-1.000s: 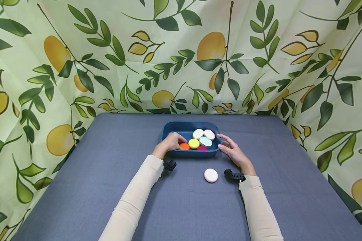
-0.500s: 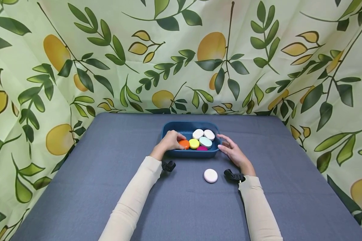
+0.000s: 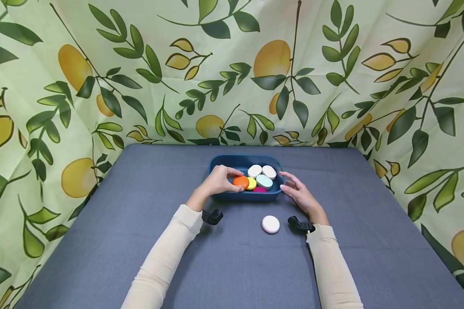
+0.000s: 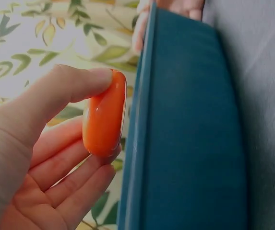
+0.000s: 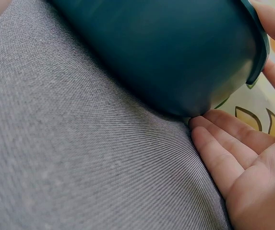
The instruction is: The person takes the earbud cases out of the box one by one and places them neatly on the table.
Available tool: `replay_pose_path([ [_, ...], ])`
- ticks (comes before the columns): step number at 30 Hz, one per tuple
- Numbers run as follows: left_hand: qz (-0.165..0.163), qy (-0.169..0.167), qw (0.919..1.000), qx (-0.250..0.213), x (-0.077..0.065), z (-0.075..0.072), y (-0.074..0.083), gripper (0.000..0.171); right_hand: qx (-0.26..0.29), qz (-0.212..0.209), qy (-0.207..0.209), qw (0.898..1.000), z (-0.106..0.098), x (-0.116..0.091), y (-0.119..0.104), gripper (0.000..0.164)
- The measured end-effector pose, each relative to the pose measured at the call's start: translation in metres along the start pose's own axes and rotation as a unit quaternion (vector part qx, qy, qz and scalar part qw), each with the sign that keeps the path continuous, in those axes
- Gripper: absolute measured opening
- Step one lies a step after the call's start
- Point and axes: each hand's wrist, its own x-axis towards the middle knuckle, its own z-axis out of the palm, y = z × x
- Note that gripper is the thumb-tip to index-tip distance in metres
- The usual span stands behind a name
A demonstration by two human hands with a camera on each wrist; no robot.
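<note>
My left hand (image 3: 218, 180) pinches a glossy orange disc (image 4: 104, 115) with rounded edges between thumb and fingertips, raised above the rim of a blue rectangular bin (image 3: 239, 196). Inside the bin lie a yellow disc (image 3: 252, 183), a magenta disc (image 3: 259, 189), a pale blue disc (image 3: 264, 182) and two white discs (image 3: 254, 171) at the back; the orange disc partly covers the yellow one. At the bin's right end is my right hand (image 3: 300, 196), its fingers extended. Close up, fingertips (image 5: 200, 125) touch the bin's lower edge while others reach its rim.
One white disc (image 3: 271, 224) lies on the grey cloth-covered table (image 3: 239, 266) in front of the bin, between the forearms. A black wrist mount (image 3: 212, 217) sits at each wrist. Behind the table hangs a leaf-and-fruit patterned curtain (image 3: 232, 47).
The left hand has lifted the orange disc from the left part of the bin and brought it slightly up and to the right. The right hand stays at the bin's end.
</note>
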Motion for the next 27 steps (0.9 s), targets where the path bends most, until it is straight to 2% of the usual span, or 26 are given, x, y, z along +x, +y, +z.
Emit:
replay_pose_path([
  [9,0.056,-0.024,0.9981,0.0,-0.022,0.011,0.019,0.046,-0.002,0.002,0.0,1.0,0.001,0.0,-0.001,0.059],
  [15,0.086,-0.047,0.9951,0.018,-0.032,0.022,0.025,0.046,-0.003,0.004,0.002,1.0,0.001,0.0,-0.002,0.059],
  [21,0.086,-0.071,0.9935,0.021,-0.037,0.033,0.026,0.046,-0.008,0.002,0.001,1.0,0.001,-0.001,-0.003,0.058],
  [27,0.079,-0.082,0.9933,0.017,-0.041,0.043,0.023,0.046,-0.004,0.004,0.001,1.0,0.001,-0.002,-0.004,0.059],
])
